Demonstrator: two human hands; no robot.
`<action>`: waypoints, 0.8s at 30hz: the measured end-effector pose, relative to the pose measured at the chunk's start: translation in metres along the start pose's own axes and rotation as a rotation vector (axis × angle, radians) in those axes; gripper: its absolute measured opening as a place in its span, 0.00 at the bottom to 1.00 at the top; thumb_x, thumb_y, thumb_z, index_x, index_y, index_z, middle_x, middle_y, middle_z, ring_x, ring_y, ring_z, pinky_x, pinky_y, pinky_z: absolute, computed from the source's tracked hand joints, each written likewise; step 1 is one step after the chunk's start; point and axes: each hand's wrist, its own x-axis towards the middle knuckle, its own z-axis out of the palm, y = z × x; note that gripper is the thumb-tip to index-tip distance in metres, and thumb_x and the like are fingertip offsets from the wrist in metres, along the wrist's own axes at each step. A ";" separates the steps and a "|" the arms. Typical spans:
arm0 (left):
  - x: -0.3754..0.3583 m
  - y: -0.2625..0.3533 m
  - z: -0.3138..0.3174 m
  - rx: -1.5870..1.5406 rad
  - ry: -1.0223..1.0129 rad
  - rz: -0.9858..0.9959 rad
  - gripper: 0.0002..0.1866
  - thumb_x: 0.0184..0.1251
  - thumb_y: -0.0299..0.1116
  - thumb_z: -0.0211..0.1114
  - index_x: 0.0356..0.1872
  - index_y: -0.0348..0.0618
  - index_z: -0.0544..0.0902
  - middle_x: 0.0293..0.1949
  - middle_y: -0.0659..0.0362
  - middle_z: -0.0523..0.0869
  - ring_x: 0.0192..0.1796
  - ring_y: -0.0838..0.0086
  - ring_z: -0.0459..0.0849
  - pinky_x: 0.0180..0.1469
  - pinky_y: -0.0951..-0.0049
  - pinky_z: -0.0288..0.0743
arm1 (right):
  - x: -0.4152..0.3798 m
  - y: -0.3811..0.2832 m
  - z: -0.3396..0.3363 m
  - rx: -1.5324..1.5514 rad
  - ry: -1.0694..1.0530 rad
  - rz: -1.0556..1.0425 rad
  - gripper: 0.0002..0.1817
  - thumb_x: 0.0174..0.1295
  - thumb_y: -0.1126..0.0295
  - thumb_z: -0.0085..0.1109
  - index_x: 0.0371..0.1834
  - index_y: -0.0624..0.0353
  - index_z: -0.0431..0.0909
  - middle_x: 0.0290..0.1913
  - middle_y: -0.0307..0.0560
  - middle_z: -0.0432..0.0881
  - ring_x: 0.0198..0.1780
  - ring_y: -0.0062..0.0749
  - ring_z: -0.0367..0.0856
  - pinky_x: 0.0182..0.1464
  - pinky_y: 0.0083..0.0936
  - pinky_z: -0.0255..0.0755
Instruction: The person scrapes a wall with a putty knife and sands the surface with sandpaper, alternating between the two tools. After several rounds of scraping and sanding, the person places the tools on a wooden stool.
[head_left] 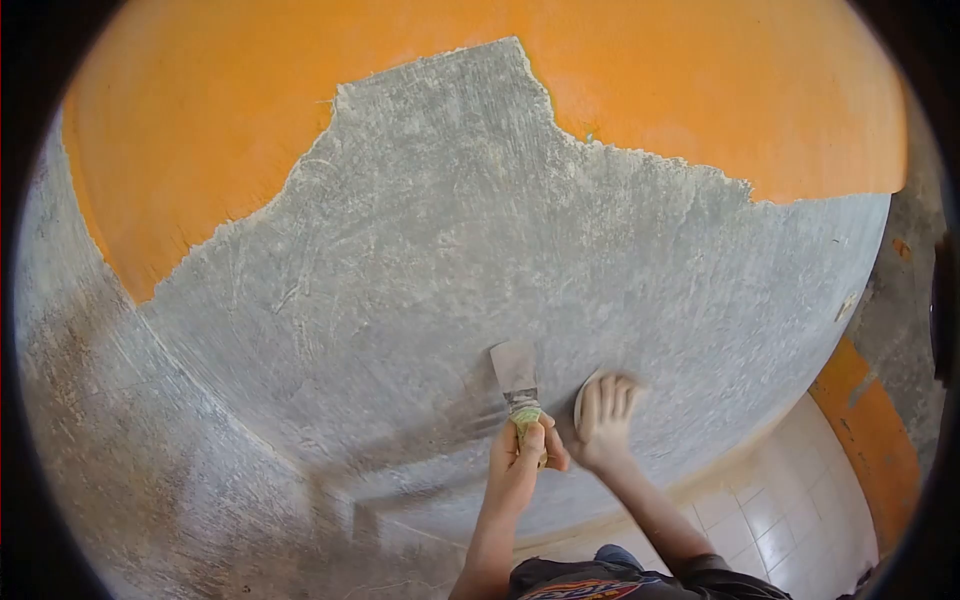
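head view: left hand (522, 452) clenched round scraper (517, 385) handle, lower centre of frame, blade flat on bare grey wall (450, 250). right hand (606, 412) presses pale sanding pad (585, 395) to wall just beside blade, fingers spread over it. orange paint (250, 130) left across top. advice: keep blade at shallow angle, steady pressure, avoid gouging plaster.
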 end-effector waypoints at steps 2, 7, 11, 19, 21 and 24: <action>0.003 0.001 -0.005 0.013 -0.004 -0.016 0.13 0.77 0.42 0.47 0.42 0.42 0.72 0.32 0.63 0.73 0.26 0.79 0.73 0.27 0.77 0.69 | 0.052 0.014 -0.031 0.037 0.153 0.039 0.34 0.57 0.63 0.54 0.64 0.74 0.62 0.64 0.72 0.63 0.65 0.68 0.60 0.65 0.65 0.46; 0.007 0.007 0.005 -0.104 -0.162 0.080 0.16 0.77 0.44 0.47 0.47 0.40 0.72 0.35 0.63 0.73 0.28 0.80 0.69 0.31 0.79 0.67 | 0.104 0.018 -0.052 0.031 0.317 0.042 0.35 0.58 0.63 0.54 0.67 0.73 0.59 0.69 0.71 0.58 0.71 0.64 0.53 0.69 0.62 0.39; 0.010 0.007 0.008 -0.097 -0.070 0.128 0.15 0.76 0.42 0.50 0.48 0.39 0.72 0.36 0.63 0.73 0.32 0.79 0.72 0.33 0.78 0.68 | 0.032 0.002 -0.013 0.035 0.041 -0.149 0.32 0.58 0.62 0.53 0.64 0.71 0.65 0.66 0.67 0.63 0.70 0.61 0.57 0.67 0.63 0.44; 0.007 0.026 0.014 0.124 0.060 0.059 0.10 0.72 0.35 0.57 0.44 0.43 0.68 0.25 0.63 0.73 0.19 0.79 0.72 0.18 0.78 0.62 | 0.114 0.017 -0.061 0.020 0.301 -0.007 0.32 0.58 0.62 0.55 0.65 0.69 0.65 0.65 0.66 0.65 0.69 0.61 0.59 0.66 0.63 0.46; 0.007 0.024 0.012 0.147 0.080 0.034 0.10 0.72 0.35 0.57 0.44 0.43 0.67 0.22 0.63 0.71 0.17 0.80 0.70 0.17 0.78 0.61 | 0.118 0.018 -0.060 -0.011 0.366 0.028 0.33 0.59 0.62 0.55 0.65 0.70 0.64 0.66 0.67 0.64 0.69 0.63 0.59 0.67 0.63 0.46; 0.009 0.015 0.010 0.008 -0.004 0.053 0.12 0.72 0.38 0.57 0.45 0.44 0.67 0.25 0.63 0.72 0.19 0.82 0.68 0.18 0.79 0.59 | 0.080 0.001 -0.042 0.034 0.258 0.021 0.33 0.58 0.62 0.55 0.64 0.73 0.64 0.64 0.68 0.65 0.65 0.64 0.63 0.65 0.64 0.48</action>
